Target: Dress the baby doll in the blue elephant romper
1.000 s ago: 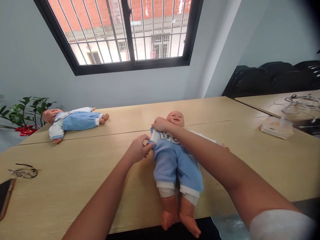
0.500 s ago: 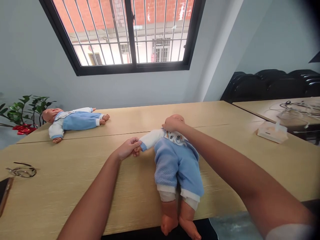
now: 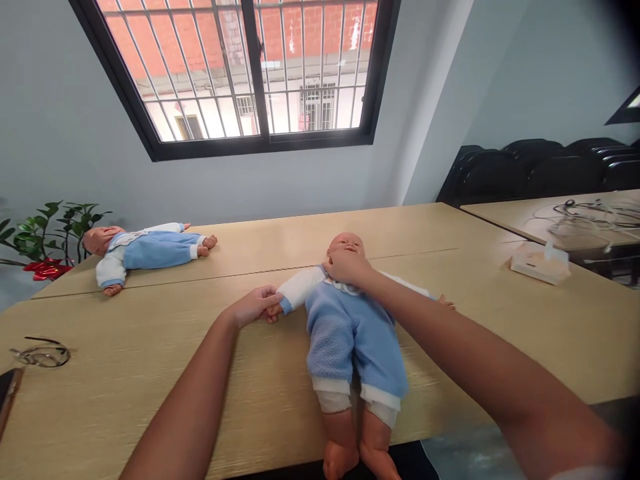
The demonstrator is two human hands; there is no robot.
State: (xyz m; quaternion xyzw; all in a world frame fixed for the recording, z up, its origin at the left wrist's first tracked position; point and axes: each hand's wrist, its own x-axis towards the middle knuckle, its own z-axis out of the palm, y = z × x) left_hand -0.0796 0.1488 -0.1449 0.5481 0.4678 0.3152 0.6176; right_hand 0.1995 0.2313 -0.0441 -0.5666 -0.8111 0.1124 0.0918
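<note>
The doll (image 3: 345, 327) lay face up on the table (image 3: 175, 333), its bare feet toward the near edge. Well to the left of the doll were a phone (image 3: 7, 393), partly out of view, and a pair of glasses (image 3: 45, 355).

The left hand (image 3: 253, 305) was closed narrowly around the doll's hand (image 3: 273, 315), at the blue cuff (image 3: 285, 305). A second earlier the white sleeve (image 3: 303, 287) had been bunched at the doll's side; now it ran straight out to the wrist, which suggested that the arm was fully through it. The right hand (image 3: 347, 268) had shifted from the shoulder to the doll's collar, just below the face, hiding the bib's picture; whether its curled fingers pinched any cloth could not be told.

Beyond the doll to the right stood a tissue box (image 3: 540, 267). Far to its left lay a second doll (image 3: 160, 252), similarly dressed, near a plant (image 3: 75, 230). Farthest behind the doll were stacked chairs (image 3: 525, 170), to the right, and a barred window (image 3: 265, 141).
</note>
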